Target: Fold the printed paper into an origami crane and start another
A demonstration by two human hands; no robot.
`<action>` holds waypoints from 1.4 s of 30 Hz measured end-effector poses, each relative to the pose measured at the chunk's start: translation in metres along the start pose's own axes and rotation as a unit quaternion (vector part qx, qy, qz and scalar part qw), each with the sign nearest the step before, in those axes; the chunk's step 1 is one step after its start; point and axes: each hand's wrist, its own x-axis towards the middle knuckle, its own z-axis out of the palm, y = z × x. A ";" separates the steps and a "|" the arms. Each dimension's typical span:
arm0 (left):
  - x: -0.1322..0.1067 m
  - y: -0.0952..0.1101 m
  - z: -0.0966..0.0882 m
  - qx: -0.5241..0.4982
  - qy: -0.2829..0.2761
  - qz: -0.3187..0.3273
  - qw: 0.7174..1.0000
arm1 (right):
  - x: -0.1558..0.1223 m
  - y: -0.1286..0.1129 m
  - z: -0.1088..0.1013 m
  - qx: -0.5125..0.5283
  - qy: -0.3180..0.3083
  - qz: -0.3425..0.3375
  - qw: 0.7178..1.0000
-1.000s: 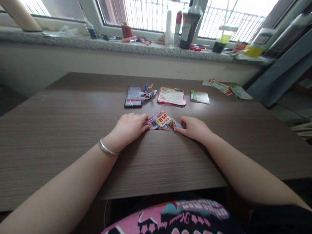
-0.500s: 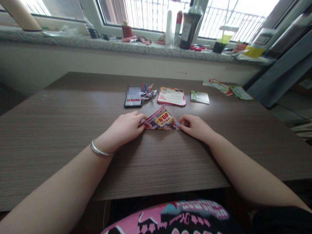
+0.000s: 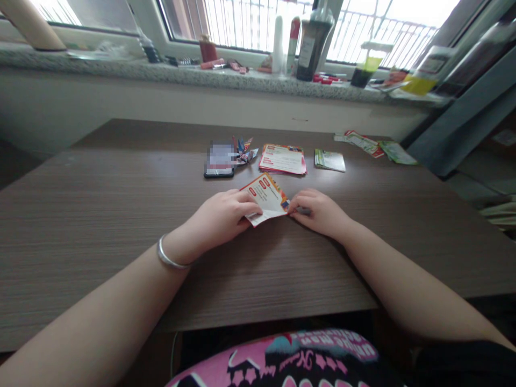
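Between my hands is a printed paper sheet (image 3: 269, 196), white with red labels and an orange edge, its printed face up and a crease near its lower edge. My left hand (image 3: 228, 215) grips its left side, thumb and fingers closed on the paper. At the right corner, the fingertips of my right hand (image 3: 316, 211) pinch the edge. Just beyond lies a stack of similar sheets (image 3: 283, 159). Left of the stack are a folded paper piece (image 3: 245, 152) in mixed colours and a black-edged phone (image 3: 219, 171), its screen blurred out.
A small pile of green-and-white cards (image 3: 329, 160) lies right of the stack. Loose leaflets (image 3: 365, 144) rest at the table's far right. Bottles, a dark pump bottle (image 3: 312, 48) among them, and small items stand along the granite windowsill (image 3: 242, 79) behind the brown table (image 3: 100, 215).
The sheet was folded into a triangle with its colourful side showing; now it is opened out with the white side up. My left hand has shifted slightly right and down.
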 end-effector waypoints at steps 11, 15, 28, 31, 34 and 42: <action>-0.002 0.006 -0.002 -0.039 -0.084 0.014 0.996 | 0.000 0.000 0.002 -0.064 -0.066 -0.042 0.995; -0.002 0.012 -0.005 -0.048 -0.108 0.019 0.993 | 0.000 -0.003 0.002 -0.091 -0.073 -0.073 0.990; -0.002 0.015 -0.005 -0.038 -0.091 0.007 0.995 | 0.001 -0.013 0.006 -0.161 -0.078 -0.121 0.976; -0.002 0.016 -0.004 -0.049 -0.063 -0.018 0.997 | 0.001 -0.014 0.007 -0.160 -0.074 -0.116 0.978; -0.001 0.018 -0.004 -0.061 -0.057 -0.052 0.995 | 0.001 -0.016 0.007 -0.151 -0.076 -0.108 0.980; 0.006 0.009 -0.004 -0.146 -0.094 -0.160 0.972 | 0.000 -0.017 0.006 -0.084 -0.075 -0.043 0.993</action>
